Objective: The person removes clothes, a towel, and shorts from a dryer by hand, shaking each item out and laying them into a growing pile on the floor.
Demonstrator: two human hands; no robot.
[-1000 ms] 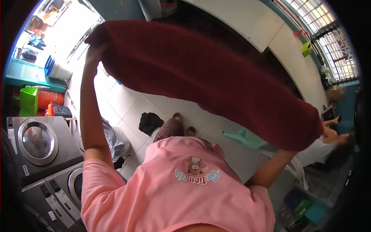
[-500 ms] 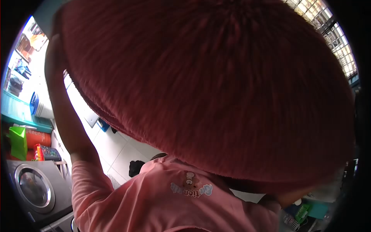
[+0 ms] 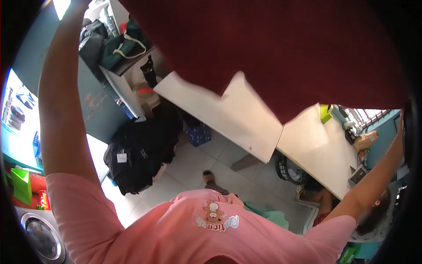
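A dark red cloth (image 3: 285, 53) spreads across the top of the head view, raised high, with an uneven, wavy lower edge. My left forearm reaches up along the left side, and its hand is cut off at the top edge. On the right, my right forearm stretches up to the dark rim of the view near the cloth's right edge; that hand is out of sight. What either hand grips does not show.
White tabletops (image 3: 211, 105) lie beyond the cloth. A black bag-like bundle (image 3: 140, 152) and a blue patterned bag (image 3: 199, 134) are at left centre. A washing machine (image 3: 41, 235) stands lower left. Another person (image 3: 373, 213) is low at the right, beside a table.
The red cloth has risen and flattened from a bulging, fluffy shape, uncovering the tables and floor. Both arms are raised higher and farther apart, and my left hand has left the view.
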